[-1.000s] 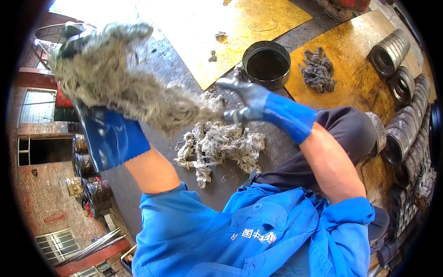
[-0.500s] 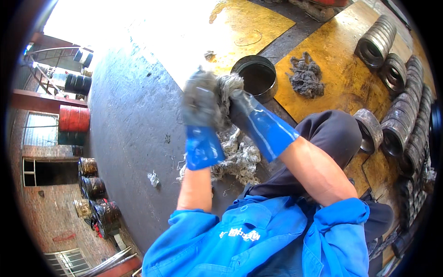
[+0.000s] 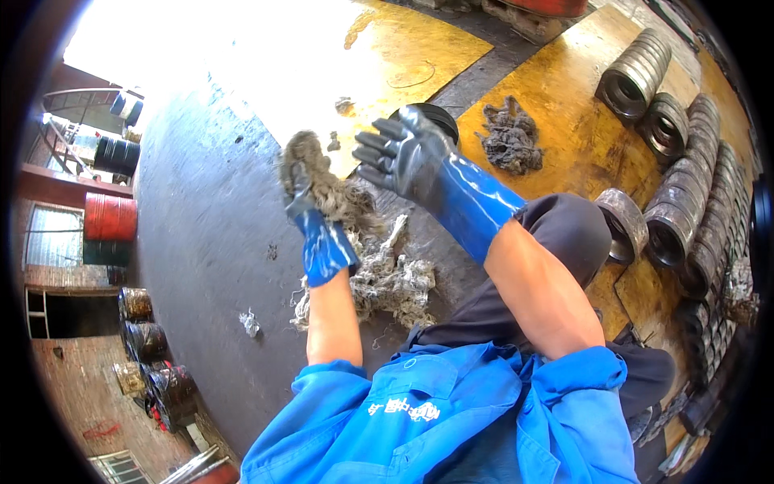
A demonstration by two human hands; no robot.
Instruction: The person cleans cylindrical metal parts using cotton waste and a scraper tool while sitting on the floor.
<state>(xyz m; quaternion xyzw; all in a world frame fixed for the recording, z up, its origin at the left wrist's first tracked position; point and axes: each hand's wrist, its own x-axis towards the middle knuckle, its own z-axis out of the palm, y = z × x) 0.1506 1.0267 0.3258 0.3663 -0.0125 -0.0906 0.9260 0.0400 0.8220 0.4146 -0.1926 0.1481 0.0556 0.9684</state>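
Observation:
My left hand (image 3: 297, 194), in a black glove with a long blue cuff, grips a bundle of dirty grey-brown waste yarn (image 3: 324, 179) that hangs off to its right. Gloved the same way, my right hand (image 3: 407, 157) is raised beside the bundle, its fingers spread and nothing in them. It partly covers a dark round metal container (image 3: 439, 118) behind it. Below my hands lies a heap of paler waste yarn (image 3: 403, 284) on the dark floor. A darker clump of yarn (image 3: 512, 137) rests on the yellow plate to the right of the container.
Rows of dark, oily metal rings (image 3: 685, 198) line the right side, with a single ring (image 3: 622, 226) near my knee. Yellow sheets (image 3: 564, 89) cover part of the dark floor (image 3: 210, 210). Along the left wall stand a red drum (image 3: 110, 216) and several stained drums (image 3: 147, 342).
My right hand has let go of the yarn and opened, its fingers now spread. My left hand has shifted left, still holding the yarn bundle. More of the container is covered now.

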